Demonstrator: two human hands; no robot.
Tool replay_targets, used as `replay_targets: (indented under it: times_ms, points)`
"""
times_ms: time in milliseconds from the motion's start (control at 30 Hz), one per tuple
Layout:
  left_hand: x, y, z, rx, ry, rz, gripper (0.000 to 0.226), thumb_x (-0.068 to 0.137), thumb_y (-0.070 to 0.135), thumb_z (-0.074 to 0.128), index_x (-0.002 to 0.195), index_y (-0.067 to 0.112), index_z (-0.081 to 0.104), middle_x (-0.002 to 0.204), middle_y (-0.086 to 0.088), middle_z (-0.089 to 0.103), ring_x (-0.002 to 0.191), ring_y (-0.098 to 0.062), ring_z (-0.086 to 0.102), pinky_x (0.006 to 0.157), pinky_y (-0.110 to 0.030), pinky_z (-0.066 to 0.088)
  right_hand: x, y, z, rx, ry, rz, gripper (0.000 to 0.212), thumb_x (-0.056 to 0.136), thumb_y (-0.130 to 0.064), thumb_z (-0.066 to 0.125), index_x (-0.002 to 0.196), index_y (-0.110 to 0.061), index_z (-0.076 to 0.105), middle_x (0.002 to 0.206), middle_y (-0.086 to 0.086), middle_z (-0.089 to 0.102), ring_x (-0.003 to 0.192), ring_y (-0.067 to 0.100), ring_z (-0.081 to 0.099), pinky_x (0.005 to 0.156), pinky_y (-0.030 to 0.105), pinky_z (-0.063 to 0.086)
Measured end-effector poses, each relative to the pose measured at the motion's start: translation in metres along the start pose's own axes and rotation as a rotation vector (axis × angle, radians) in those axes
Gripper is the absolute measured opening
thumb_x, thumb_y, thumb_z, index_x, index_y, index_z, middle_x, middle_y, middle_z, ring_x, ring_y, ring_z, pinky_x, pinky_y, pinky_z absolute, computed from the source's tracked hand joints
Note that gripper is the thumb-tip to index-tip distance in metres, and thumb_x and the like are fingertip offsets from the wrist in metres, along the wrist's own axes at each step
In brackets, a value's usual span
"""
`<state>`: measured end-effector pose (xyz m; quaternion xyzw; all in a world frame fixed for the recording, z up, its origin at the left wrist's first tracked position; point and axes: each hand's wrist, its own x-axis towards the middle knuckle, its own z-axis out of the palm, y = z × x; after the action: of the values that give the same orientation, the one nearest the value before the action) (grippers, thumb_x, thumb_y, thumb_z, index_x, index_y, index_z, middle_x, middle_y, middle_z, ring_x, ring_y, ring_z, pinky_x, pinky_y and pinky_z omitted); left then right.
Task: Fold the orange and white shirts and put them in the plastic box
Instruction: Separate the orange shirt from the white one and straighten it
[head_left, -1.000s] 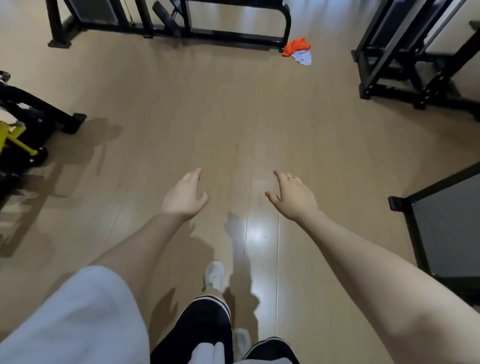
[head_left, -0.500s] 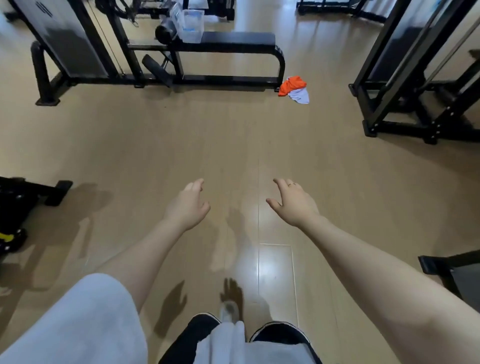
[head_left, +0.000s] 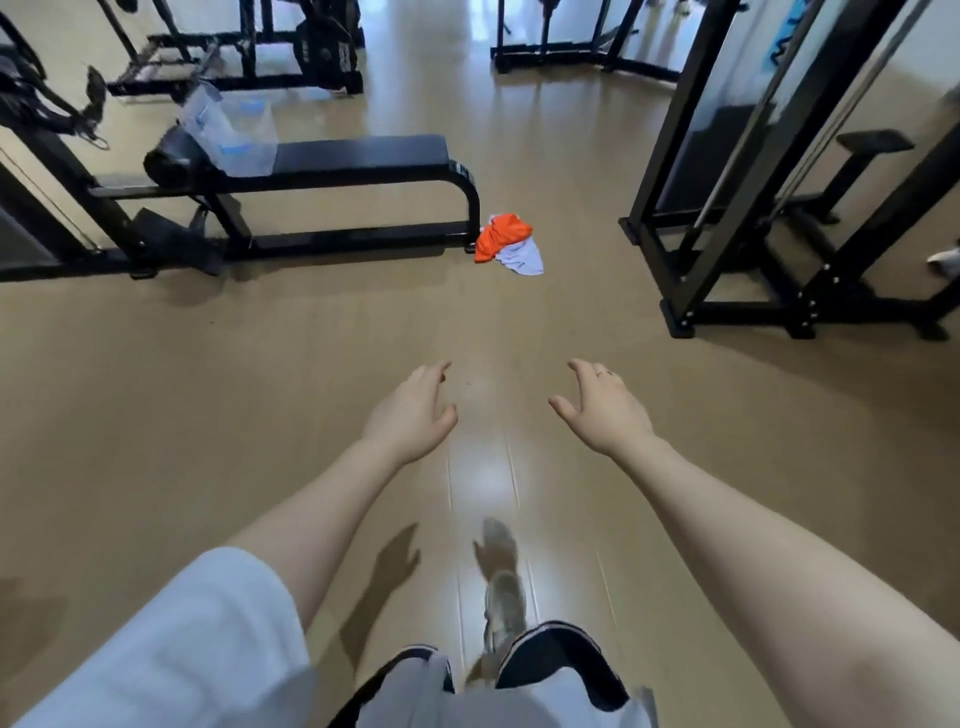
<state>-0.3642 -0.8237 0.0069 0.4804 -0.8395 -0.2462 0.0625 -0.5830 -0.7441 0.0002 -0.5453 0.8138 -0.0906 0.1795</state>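
Observation:
An orange shirt (head_left: 500, 237) lies crumpled on the wooden floor beside the foot of a black bench, with a white shirt (head_left: 522, 259) bunched against its near side. A clear plastic box (head_left: 235, 130) stands on the bench pad at the left. My left hand (head_left: 411, 415) and my right hand (head_left: 600, 408) are stretched out in front of me, well short of the shirts. Both hands are empty with fingers apart. A ring shows on my right hand.
The black bench (head_left: 358, 156) runs across the floor at left centre. A black weight machine frame (head_left: 727, 218) stands at the right. More gym machines line the back. My shoe (head_left: 503, 603) steps forward below my hands.
The view has moved forward and tilted up: the shirts and bench appear closer and lower in frame, and the plastic box has come into sight. My hands stay open and held out.

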Motion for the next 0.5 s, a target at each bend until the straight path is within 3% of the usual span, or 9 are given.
replay_targets:
  times_ms: [167, 367, 500]
  points:
    - [0.124, -0.021, -0.045, -0.035, 0.06, -0.111, 0.058, 0.089, 0.022, 0.05, 0.143, 0.014, 0.027, 0.137, -0.007, 0.044, 0.119, -0.024, 0.049, 0.09, -0.034, 0.043, 0.136, -0.013, -0.04, -0.03, -0.059, -0.063, 0.057, 0.093, -0.04, 0.045, 0.141, -0.014, 0.029, 0.141, 0.01, 0.04, 0.13, 0.027, 0.037, 0.091, 0.04, 0.042]
    - [0.256, -0.083, -0.078, -0.177, 0.151, -0.323, 0.058, 0.088, 0.019, 0.055, 0.14, 0.008, 0.032, 0.128, -0.011, 0.049, 0.096, -0.02, 0.05, 0.085, -0.028, 0.037, 0.298, -0.042, -0.049, -0.068, -0.149, -0.187, 0.056, 0.094, -0.039, 0.044, 0.143, -0.017, 0.025, 0.143, 0.007, 0.038, 0.132, 0.024, 0.034, 0.088, 0.037, 0.042]
    - [0.378, -0.121, -0.092, -0.186, 0.155, -0.357, 0.059, 0.087, 0.022, 0.055, 0.14, 0.009, 0.032, 0.13, -0.01, 0.049, 0.093, -0.017, 0.047, 0.085, -0.03, 0.04, 0.424, -0.052, -0.057, -0.088, -0.132, -0.2, 0.055, 0.094, -0.039, 0.044, 0.142, -0.017, 0.026, 0.142, 0.007, 0.04, 0.128, 0.026, 0.039, 0.088, 0.035, 0.041]
